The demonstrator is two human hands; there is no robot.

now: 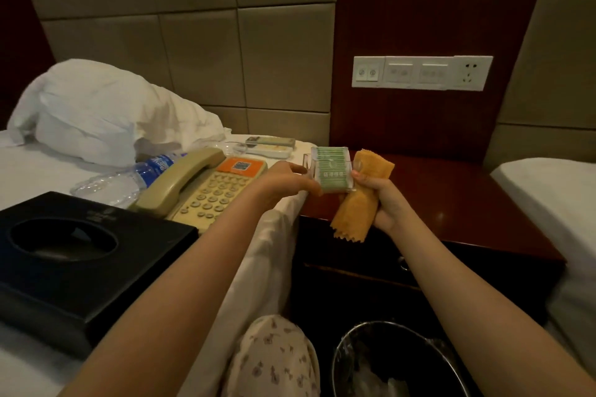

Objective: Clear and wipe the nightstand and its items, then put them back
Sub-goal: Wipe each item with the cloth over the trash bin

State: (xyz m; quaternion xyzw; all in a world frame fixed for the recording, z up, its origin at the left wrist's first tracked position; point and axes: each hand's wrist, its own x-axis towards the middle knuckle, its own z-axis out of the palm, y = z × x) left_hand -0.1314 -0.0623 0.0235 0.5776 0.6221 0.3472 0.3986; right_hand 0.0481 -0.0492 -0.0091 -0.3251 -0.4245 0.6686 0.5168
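Nightstand (458, 193) sits centre right, and its clear packet holder (332, 171) is held mid-frame above its left edge. The left hand (283, 182) pinches the holder's left side. The right hand (385, 201) clamps the orange cloth (356, 209), thumb against the holder. Keeping it level would probably stop the packets spilling during wiping.

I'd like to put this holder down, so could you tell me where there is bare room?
The nightstand top is bare between the cloth and the right bed, below the sockets. The left bed's edge is crowded: tissue box, phone, bottle, remotes.
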